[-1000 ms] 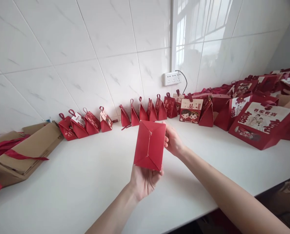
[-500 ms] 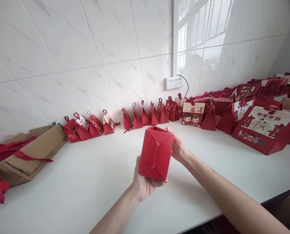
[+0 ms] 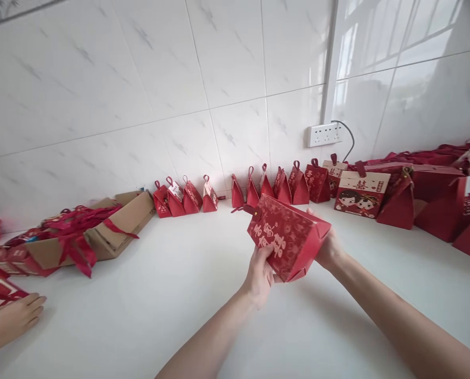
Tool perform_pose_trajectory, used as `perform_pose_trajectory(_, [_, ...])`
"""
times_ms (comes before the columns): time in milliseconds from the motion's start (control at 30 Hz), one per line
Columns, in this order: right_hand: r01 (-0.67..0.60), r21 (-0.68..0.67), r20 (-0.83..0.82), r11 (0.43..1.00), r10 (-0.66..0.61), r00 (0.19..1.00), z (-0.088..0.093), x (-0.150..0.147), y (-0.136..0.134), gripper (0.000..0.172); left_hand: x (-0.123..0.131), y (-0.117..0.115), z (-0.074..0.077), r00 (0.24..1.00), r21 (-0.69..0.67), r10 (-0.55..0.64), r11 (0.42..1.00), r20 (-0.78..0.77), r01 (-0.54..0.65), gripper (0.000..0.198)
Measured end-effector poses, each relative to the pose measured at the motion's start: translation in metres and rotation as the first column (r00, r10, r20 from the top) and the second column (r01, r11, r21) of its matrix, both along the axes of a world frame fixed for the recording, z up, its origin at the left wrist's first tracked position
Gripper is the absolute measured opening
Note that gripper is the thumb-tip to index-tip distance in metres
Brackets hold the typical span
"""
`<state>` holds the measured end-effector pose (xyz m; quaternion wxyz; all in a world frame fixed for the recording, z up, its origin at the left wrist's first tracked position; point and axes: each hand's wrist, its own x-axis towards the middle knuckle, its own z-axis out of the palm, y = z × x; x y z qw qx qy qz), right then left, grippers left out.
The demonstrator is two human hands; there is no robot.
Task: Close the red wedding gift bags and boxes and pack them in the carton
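Note:
A red gift box point(image 3: 288, 237) with gold characters and a ribbon loop is held above the white table, tilted on its side with its top pointing left. My left hand point(image 3: 260, 276) grips its near side, the thumb lying across the printed face. On the far right side, my right hand point(image 3: 327, 245) holds the box near its base; most of those fingers are hidden behind it. Beyond the box, a row of small red gift boxes point(image 3: 281, 185) with ribbon loops stands along the tiled wall.
At left, an open cardboard box point(image 3: 118, 231) holds dark red ribbons point(image 3: 77, 231). Another person's hand point(image 3: 25, 316) rests on a red printed box at the left edge. Larger red boxes point(image 3: 436, 200) crowd the right side. A power strip point(image 3: 324, 135) is on the wall.
The gift box has turned from showing its base to showing its printed face, still in both hands. The view has swung left, bringing another person's hand into sight.

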<state>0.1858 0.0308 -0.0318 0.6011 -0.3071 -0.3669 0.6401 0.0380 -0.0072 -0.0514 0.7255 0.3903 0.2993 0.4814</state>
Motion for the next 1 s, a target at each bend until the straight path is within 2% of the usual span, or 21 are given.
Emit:
perform_pose_trajectory(100, [0.102,-0.076,0.02,0.992,-0.101,0.995,-0.01,0.003,0.009,0.028,-0.004,0.006,0.006,0.968,0.188,0.241,0.956,-0.07,-0.224,0.048])
perform_pose_trajectory(167, [0.148,-0.15,0.106,0.977,-0.133,0.985,-0.018,0.005,0.016,0.019,-0.016,0.018,0.01,0.898,0.356,0.423,0.864,-0.124,-0.357,0.048])
perform_pose_trajectory(200, [0.155,-0.181,0.161,0.971,-0.126,0.979,-0.022,0.005,0.018,0.017,-0.026,0.026,0.011,0.836,0.445,0.53,0.788,-0.141,-0.425,0.048])
perform_pose_trajectory(267, [0.128,-0.202,0.25,0.971,-0.076,0.965,-0.028,0.005,0.022,0.014,-0.052,0.044,0.01,0.634,0.598,0.756,0.587,-0.163,-0.546,0.045])
perform_pose_trajectory(333, [0.095,-0.163,0.298,0.982,-0.042,0.954,-0.032,0.003,0.022,0.012,-0.083,0.061,0.007,0.322,0.682,0.924,0.373,-0.208,-0.629,0.043])
perform_pose_trajectory(367, [0.086,-0.134,0.317,0.987,-0.04,0.948,-0.033,0.001,0.021,0.013,-0.097,0.067,0.005,0.245,0.684,0.949,0.314,-0.2,-0.659,0.044])
perform_pose_trajectory(467, [0.114,-0.004,0.403,0.993,-0.103,0.909,-0.034,-0.006,0.019,0.015,-0.126,0.079,-0.002,0.16,0.686,0.971,0.239,-0.177,-0.687,0.05])
perform_pose_trajectory(533, [0.177,0.117,0.445,0.977,-0.211,0.87,-0.034,-0.01,0.018,0.016,-0.129,0.083,-0.007,0.165,0.712,0.97,0.241,-0.176,-0.66,0.052])
perform_pose_trajectory(567, [0.204,0.183,0.459,0.962,-0.267,0.847,-0.034,-0.012,0.018,0.02,-0.125,0.083,-0.01,0.177,0.767,0.968,0.25,-0.179,-0.591,0.05])
perform_pose_trajectory(633, [0.21,0.371,0.501,0.904,-0.386,0.775,-0.033,-0.013,0.018,0.037,-0.112,0.082,-0.015,0.231,0.916,0.959,0.233,-0.161,-0.328,0.042])
perform_pose_trajectory(667, [0.184,0.483,0.519,0.856,-0.449,0.727,-0.032,-0.012,0.017,0.046,-0.103,0.08,-0.017,0.281,0.971,0.948,0.192,-0.146,-0.143,0.037])
perform_pose_trajectory(700, [0.142,0.59,0.526,0.795,-0.512,0.678,-0.029,-0.011,0.015,0.054,-0.094,0.077,-0.019,0.342,0.991,0.931,0.127,-0.13,0.032,0.035])
perform_pose_trajectory(767, [0.044,0.749,0.505,0.661,-0.613,0.607,-0.023,-0.005,0.006,0.056,-0.077,0.071,-0.019,0.458,0.97,0.882,-0.008,-0.108,0.245,0.035])
perform_pose_trajectory(800, [0.008,0.79,0.491,0.613,-0.64,0.591,-0.02,-0.001,-0.001,0.05,-0.069,0.067,-0.018,0.502,0.955,0.859,-0.054,-0.104,0.29,0.037])
perform_pose_trajectory(867, [-0.035,0.825,0.481,0.563,-0.671,0.565,-0.014,0.009,-0.02,0.03,-0.059,0.059,-0.015,0.56,0.943,0.822,-0.097,-0.104,0.317,0.042])
perform_pose_trajectory(933, [0.01,0.818,0.482,0.575,-0.694,0.535,-0.009,0.019,-0.043,0.013,-0.053,0.052,-0.013,0.588,0.946,0.798,-0.078,-0.13,0.315,0.05])
perform_pose_trajectory(1000, [0.21,0.744,0.452,0.635,-0.709,0.542,-0.008,0.03,-0.066,0.012,-0.05,0.047,-0.013,0.609,0.949,0.773,-0.029,-0.178,0.313,0.059])
